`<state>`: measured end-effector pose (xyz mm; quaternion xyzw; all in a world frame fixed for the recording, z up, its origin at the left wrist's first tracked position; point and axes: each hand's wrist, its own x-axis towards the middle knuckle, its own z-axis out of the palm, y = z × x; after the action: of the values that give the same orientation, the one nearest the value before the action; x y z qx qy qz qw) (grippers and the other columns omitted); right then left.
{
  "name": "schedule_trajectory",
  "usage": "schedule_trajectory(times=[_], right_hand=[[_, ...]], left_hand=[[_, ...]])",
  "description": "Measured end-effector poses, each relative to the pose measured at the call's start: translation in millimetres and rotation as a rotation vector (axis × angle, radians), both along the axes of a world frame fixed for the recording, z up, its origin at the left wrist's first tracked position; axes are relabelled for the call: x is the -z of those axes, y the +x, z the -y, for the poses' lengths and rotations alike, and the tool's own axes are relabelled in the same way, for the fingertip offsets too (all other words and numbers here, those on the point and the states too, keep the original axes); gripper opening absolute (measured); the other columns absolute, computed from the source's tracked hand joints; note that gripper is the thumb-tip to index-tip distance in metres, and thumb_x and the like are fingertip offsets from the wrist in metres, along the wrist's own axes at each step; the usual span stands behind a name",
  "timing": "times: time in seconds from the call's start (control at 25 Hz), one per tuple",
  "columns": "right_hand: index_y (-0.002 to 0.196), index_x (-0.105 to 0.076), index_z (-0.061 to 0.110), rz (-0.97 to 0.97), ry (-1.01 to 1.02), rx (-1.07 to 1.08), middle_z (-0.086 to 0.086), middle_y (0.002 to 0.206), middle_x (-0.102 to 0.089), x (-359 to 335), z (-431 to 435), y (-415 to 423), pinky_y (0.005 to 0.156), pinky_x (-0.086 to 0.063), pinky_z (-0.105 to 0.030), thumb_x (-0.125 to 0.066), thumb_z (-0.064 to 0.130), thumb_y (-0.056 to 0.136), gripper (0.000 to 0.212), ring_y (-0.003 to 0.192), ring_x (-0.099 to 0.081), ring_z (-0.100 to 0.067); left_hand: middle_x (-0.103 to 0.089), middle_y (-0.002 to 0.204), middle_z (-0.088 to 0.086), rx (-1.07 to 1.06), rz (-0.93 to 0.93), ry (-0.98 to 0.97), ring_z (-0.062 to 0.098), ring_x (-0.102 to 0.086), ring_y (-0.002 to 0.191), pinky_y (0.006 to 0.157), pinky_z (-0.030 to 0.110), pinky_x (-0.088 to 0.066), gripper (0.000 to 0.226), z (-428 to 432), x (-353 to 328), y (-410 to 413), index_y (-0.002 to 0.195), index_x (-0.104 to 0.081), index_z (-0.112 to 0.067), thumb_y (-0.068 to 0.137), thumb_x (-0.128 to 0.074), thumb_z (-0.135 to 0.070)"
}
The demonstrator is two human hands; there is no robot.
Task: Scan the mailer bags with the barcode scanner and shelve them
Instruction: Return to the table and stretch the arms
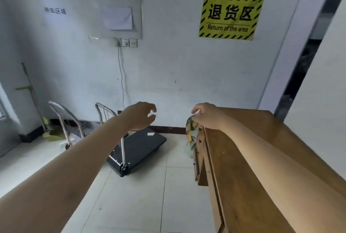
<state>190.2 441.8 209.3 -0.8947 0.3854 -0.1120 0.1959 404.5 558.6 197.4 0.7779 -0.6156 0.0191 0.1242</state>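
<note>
My right hand (206, 115) reaches over the far left corner of a wooden desk (252, 158) and pinches the top of a patterned yellow-and-green bag (192, 131), which hangs down beside the desk's edge. My left hand (142, 115) is stretched out in the air above the floor, fingers loosely curled with nothing in them. No barcode scanner or shelf is in view.
A black platform trolley (138, 148) with a metal handle sits on the tiled floor ahead. A second trolley handle (63, 116) and a broom stand at the left wall. A yellow "Return of the area" sign (231, 16) hangs on the white wall.
</note>
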Motion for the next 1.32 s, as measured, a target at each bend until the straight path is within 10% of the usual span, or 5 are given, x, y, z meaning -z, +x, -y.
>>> schedule_trajectory(times=[0.48,0.88,1.16,1.32], right_hand=[[0.123,-0.059,0.016,0.04,0.027,0.987,-0.001,0.112,-0.06,-11.4,32.2,-103.7,0.076,-0.039,-0.025,-0.05,0.019,0.092,0.032,0.089,-0.053,-0.012],[0.112,-0.06,0.002,0.119,0.111,1.765,-0.017,0.101,-0.068,10.5,-105.0,-127.8,0.063,-0.051,-0.028,-0.05,0.013,0.092,0.026,0.074,-0.062,-0.021],[0.101,-0.062,0.019,0.279,0.155,1.961,-0.001,0.092,-0.061,57.6,-139.2,-192.7,0.062,-0.05,-0.023,-0.053,0.014,0.091,0.015,0.066,-0.061,-0.019],[0.109,-0.064,-0.005,0.218,0.344,2.026,-0.022,0.098,-0.066,117.0,-153.7,-244.9,0.077,-0.057,-0.038,-0.051,0.012,0.086,0.031,0.088,-0.069,-0.038]], left_hand=[[-0.058,0.127,0.002,1.058,0.038,-0.003,0.023,-0.055,0.114,0.095,0.037,-0.045,0.034,286.0,-27.6,-131.1,0.124,-0.056,-0.024,0.095,-0.041,-0.032],[-0.057,0.118,-0.002,1.648,-0.05,0.172,0.019,-0.053,0.107,0.088,0.031,-0.042,0.026,246.4,3.2,-256.9,0.116,-0.057,-0.025,0.093,-0.046,-0.031],[-0.06,0.105,0.002,1.85,0.15,0.183,0.019,-0.057,0.093,0.08,0.032,-0.048,0.024,203.0,59.2,-350.1,0.104,-0.061,-0.018,0.095,-0.042,-0.03],[-0.061,0.114,0.002,1.865,0.221,0.284,0.02,-0.057,0.104,0.091,0.036,-0.048,0.025,190.5,100.3,-421.6,0.111,-0.06,-0.018,0.095,-0.045,-0.031]])
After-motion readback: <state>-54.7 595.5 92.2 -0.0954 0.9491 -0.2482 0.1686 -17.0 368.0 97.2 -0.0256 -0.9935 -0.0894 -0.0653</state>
